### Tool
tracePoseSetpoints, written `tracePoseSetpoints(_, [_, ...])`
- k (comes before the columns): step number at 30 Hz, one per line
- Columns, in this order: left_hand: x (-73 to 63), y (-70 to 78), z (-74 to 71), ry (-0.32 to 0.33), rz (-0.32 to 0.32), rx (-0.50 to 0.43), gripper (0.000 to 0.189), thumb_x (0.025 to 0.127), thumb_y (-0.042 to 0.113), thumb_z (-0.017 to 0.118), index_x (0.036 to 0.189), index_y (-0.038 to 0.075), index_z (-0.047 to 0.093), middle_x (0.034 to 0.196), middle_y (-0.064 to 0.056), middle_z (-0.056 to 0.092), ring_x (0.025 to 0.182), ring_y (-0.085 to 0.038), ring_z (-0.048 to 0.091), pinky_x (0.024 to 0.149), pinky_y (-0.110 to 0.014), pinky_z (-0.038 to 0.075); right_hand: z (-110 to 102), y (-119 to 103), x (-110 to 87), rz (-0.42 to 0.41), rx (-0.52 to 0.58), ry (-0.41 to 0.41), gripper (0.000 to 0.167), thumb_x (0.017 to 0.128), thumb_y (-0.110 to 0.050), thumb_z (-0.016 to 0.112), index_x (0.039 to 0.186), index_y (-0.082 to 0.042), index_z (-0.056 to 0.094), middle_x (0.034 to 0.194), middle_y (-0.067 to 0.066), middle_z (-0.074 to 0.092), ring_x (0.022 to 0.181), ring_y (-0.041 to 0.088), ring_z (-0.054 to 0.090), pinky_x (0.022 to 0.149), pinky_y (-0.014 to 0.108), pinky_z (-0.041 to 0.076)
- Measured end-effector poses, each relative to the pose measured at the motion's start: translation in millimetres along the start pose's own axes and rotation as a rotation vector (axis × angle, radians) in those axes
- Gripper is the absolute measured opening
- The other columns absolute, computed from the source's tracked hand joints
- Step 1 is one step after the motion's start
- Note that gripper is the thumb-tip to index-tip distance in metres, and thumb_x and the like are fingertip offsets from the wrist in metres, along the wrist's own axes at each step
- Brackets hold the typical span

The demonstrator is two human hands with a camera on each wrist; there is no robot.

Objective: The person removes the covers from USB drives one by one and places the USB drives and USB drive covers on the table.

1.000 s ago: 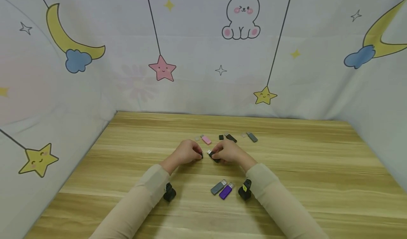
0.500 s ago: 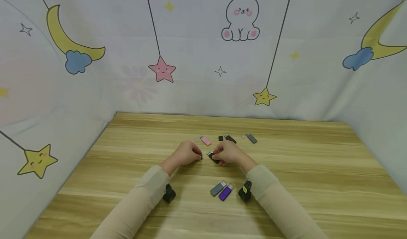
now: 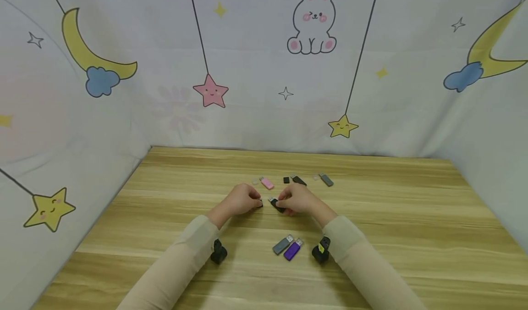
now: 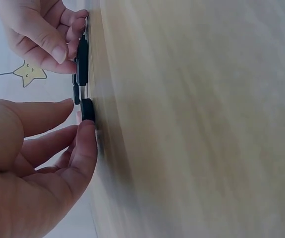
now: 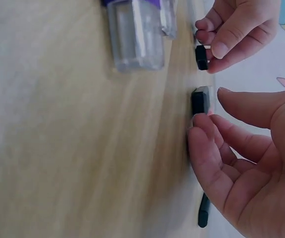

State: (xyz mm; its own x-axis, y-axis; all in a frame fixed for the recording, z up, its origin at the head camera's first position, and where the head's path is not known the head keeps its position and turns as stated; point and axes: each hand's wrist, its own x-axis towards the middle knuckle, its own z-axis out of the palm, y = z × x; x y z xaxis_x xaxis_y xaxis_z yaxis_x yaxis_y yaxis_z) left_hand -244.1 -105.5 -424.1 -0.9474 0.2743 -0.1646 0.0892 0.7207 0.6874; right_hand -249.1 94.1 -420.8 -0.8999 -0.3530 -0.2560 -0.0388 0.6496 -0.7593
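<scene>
Near the middle of the wooden table, a black USB stick (image 3: pixel 275 203) lies with its bare metal plug toward the left. My right hand (image 3: pixel 298 199) is around its right end. In the right wrist view the thumb stands apart, above the stick (image 5: pixel 199 101), while a forefinger is right at its end. A small black cap (image 4: pixel 87 109) rests on the table in line with the plug. My left hand (image 3: pixel 243 199) has a fingertip at the cap's left end. Its thumb (image 4: pixel 58 113) is raised off the cap in the left wrist view.
Behind the hands lie a pink USB stick (image 3: pixel 266 183), a black one (image 3: pixel 299 180) and a grey one (image 3: pixel 327 179), each with its cap (image 3: pixel 286 180) beside it. Nearer me are another grey stick (image 3: pixel 283 245) and a purple one (image 3: pixel 293 249). A printed cloth surrounds the table.
My right hand has shifted slightly right along the black USB stick, so more of it shows. The left hand and cap have barely moved; the head view has tilted up slightly.
</scene>
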Motion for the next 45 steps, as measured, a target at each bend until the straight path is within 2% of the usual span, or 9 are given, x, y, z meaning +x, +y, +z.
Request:
tracePoseSetpoints(5, [-5.2,5.6,-2.1,0.028,0.015,0.011,0.029,0.089,0.014,0.068,0.111,-0.005,0.068,0.1,-0.011,0.07,0.08,-0.014,0.062,0.071,-0.03,0.053,-7.9,-1.3,-9.9,-0.051,-0.084,0.011,0.025,0.09,-0.019,0.068,0.107,-0.001,0.067,0.089,0.006,0.065,0.07,0.015,0.062,0.064,0.028,0.054])
tracePoseSetpoints(11, [-13.6,16.5,-3.6,0.065,0.079,0.033,0.03,0.088,0.015,0.069,0.111,-0.005,0.069,0.098,-0.011,0.068,0.083,-0.017,0.06,0.071,-0.031,0.052,-18.1,-0.2,-24.8,-0.128,-0.216,0.045,0.027,0.091,-0.025,0.067,0.107,-0.004,0.069,0.093,0.003,0.065,0.083,0.015,0.056,0.072,0.031,0.047])
tracePoseSetpoints(20, [-28.8,32.3,3.3,0.047,0.203,0.036,0.024,0.086,0.011,0.072,0.104,-0.005,0.072,0.088,-0.008,0.068,0.077,-0.014,0.057,0.067,-0.026,0.049,-27.3,2.8,-47.9,-0.22,-0.221,0.053,0.029,0.091,-0.024,0.066,0.108,0.0,0.068,0.088,0.003,0.064,0.078,0.014,0.055,0.07,0.029,0.047])
tracePoseSetpoints(28, [-43.4,43.6,8.6,0.008,0.295,0.033,0.022,0.085,0.009,0.072,0.103,-0.005,0.071,0.084,-0.005,0.064,0.074,-0.012,0.054,0.063,-0.023,0.046,-26.4,3.0,-70.3,-0.306,-0.152,0.075,0.027,0.091,-0.019,0.066,0.106,0.003,0.068,0.087,0.002,0.065,0.076,0.011,0.054,0.068,0.027,0.047])
tracePoseSetpoints(34, [-49.1,47.7,15.4,-0.04,0.36,0.013,0.023,0.085,0.007,0.072,0.104,-0.006,0.07,0.088,-0.007,0.065,0.078,-0.014,0.057,0.065,-0.022,0.048,-20.1,1.9,-85.6,-0.318,-0.107,0.07,0.027,0.091,-0.02,0.067,0.104,0.003,0.068,0.082,0.0,0.063,0.073,0.01,0.053,0.063,0.024,0.046])
tracePoseSetpoints(39, [-54.1,49.3,24.9,-0.074,0.404,0.043,0.023,0.083,0.005,0.073,0.104,-0.005,0.07,0.091,-0.01,0.067,0.08,-0.016,0.059,0.067,-0.022,0.049,-14.1,4.4,-93.9,-0.299,-0.096,0.058,0.024,0.091,-0.018,0.067,0.104,0.002,0.068,0.081,0.0,0.063,0.071,0.01,0.053,0.061,0.023,0.046])
tracePoseSetpoints(45, [-59.2,51.9,33.9,-0.137,0.406,0.07,0.025,0.08,0.002,0.074,0.103,-0.004,0.07,0.092,-0.011,0.066,0.082,-0.017,0.058,0.07,-0.021,0.048,-8.4,11.2,-98.7,-0.298,-0.094,0.044,0.023,0.089,-0.018,0.068,0.102,0.001,0.068,0.08,-0.001,0.063,0.071,0.009,0.054,0.062,0.023,0.047])
